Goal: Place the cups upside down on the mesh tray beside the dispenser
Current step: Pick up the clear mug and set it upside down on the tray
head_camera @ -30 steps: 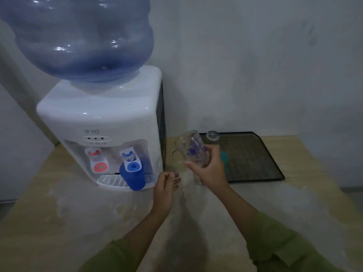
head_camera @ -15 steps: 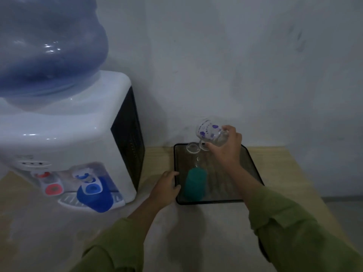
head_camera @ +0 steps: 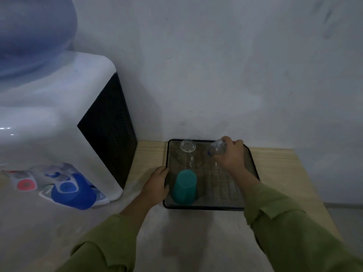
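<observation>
A black mesh tray [head_camera: 227, 193] lies on the table to the right of the white water dispenser [head_camera: 59, 122]. On it a teal cup [head_camera: 184, 187] stands upside down at the front left, and a clear glass [head_camera: 187, 153] stands upside down behind it. My right hand [head_camera: 230, 155] holds a clear glass cup with blue print [head_camera: 216, 148], tilted over the tray's back right part. My left hand [head_camera: 157, 183] rests against the tray's left rim, fingers curled on it.
A blue cup [head_camera: 73, 194] sits on the dispenser's drip tray under the blue tap. The big water bottle [head_camera: 29, 36] tops the dispenser. The wall stands right behind the tray. The wooden table's right edge [head_camera: 306, 173] is close to the tray.
My right hand has carried the printed glass cup lower toward the tray's back right. My left hand has moved onto the tray's left rim. The view has shifted right.
</observation>
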Available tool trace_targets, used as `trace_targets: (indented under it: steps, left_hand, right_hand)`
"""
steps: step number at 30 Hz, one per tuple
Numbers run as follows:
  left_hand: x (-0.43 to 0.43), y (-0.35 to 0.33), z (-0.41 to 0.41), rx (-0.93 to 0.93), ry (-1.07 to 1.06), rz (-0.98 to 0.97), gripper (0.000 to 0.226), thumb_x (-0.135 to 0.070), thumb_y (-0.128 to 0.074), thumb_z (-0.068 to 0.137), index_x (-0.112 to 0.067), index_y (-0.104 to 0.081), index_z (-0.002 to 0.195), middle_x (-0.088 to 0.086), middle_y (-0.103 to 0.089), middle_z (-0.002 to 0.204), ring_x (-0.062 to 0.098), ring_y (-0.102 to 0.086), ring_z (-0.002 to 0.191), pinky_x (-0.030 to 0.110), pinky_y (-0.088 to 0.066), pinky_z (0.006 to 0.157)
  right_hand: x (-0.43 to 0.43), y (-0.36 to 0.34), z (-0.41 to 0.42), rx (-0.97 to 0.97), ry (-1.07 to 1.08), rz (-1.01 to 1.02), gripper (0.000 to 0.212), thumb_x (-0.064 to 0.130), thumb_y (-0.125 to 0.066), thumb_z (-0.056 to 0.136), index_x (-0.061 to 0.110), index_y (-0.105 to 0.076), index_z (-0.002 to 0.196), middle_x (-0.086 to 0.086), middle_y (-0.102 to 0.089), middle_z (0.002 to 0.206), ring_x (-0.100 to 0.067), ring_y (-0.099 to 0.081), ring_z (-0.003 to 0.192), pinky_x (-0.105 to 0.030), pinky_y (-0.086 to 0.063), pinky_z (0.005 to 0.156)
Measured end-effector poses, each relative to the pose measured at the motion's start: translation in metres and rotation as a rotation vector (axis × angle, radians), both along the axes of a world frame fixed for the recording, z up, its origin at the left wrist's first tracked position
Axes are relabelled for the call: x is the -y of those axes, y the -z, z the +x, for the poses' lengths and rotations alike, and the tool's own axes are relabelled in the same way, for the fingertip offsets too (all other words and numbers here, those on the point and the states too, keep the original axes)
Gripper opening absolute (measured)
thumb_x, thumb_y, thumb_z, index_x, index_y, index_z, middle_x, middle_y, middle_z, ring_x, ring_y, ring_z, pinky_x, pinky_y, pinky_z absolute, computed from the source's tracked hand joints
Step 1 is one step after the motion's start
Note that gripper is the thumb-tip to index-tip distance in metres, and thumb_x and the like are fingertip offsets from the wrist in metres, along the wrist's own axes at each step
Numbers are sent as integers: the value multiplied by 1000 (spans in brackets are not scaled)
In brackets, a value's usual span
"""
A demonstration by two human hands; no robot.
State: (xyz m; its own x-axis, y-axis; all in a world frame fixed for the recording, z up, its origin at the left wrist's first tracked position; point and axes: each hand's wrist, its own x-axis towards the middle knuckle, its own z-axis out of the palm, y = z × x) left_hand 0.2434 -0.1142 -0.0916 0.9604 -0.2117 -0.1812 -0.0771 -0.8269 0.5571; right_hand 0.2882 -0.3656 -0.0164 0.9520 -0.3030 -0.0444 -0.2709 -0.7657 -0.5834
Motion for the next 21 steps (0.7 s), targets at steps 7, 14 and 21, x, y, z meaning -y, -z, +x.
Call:
trace_targets:
  steps: [7, 14, 21]
  left_hand:
    - [3, 0, 1, 22, -24, 4, 63, -11, -62, 82, -10, -39, 141, 8, -42, 147, 23, -40, 133, 38, -35, 115]
    - [2, 1, -2, 30, -41, 14, 64, -13, -61, 86, -11, -34, 144, 6, -36, 152, 21, -33, 139, 33, -28, 118]
    - [0, -1, -17, 55, -49, -45, 56, -15, -59, 87, -15, -42, 140, 4, -45, 146, 18, -40, 134, 31, -32, 116]
  right_hand:
    - [0, 19, 11, -85, 4, -30, 65, 14, -72, 75, 20, -44, 134, -21, -30, 135, -42, -38, 122, -44, -45, 98]
    - [-4, 24, 16, -119, 31, -29, 71, 19, -72, 76, 25, -39, 138, -19, -28, 139, -41, -35, 126, -47, -47, 95]
    - [-6, 20, 7, -118, 21, -12, 75, 19, -71, 79, 19, -32, 144, -24, -26, 145, -42, -31, 132, -47, -38, 105]
